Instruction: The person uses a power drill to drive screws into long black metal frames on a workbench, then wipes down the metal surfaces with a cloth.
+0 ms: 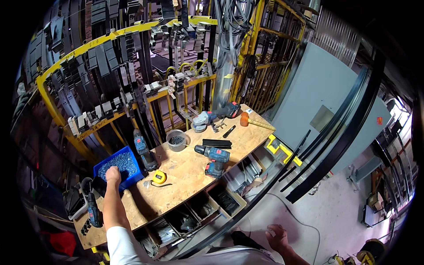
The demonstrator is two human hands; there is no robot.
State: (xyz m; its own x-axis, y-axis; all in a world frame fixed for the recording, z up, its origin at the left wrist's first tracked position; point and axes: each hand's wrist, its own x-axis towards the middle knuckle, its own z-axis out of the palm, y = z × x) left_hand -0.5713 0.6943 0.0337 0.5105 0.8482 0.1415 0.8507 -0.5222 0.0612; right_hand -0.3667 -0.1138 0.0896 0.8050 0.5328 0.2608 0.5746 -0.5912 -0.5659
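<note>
My left hand point(113, 175) reaches over the near part of a blue plastic bin point(138, 175) and touches the small metal screws point(126, 163) heaped in it. Its fingers look drawn together, with the tips hidden, so what they pinch does not show. Low on the right, my right hand point(277, 236) hangs above the floor, away from the bench, its fingers curled in; whatever lies inside them is hidden. A cordless drill point(143, 148) stands just right of the bin. Near it lies a yellow tape measure point(159, 177). Another cordless drill point(92, 210) is at the bench's left end.
On the wooden bench point(176, 187) are a third drill point(215, 157), a round tub point(177, 140), black strips point(217, 143), an angle grinder point(203, 120) and an orange-headed mallet point(254, 121). Open trays point(205, 207) sit below its front edge. Long black profiles point(340, 141) slant across the right.
</note>
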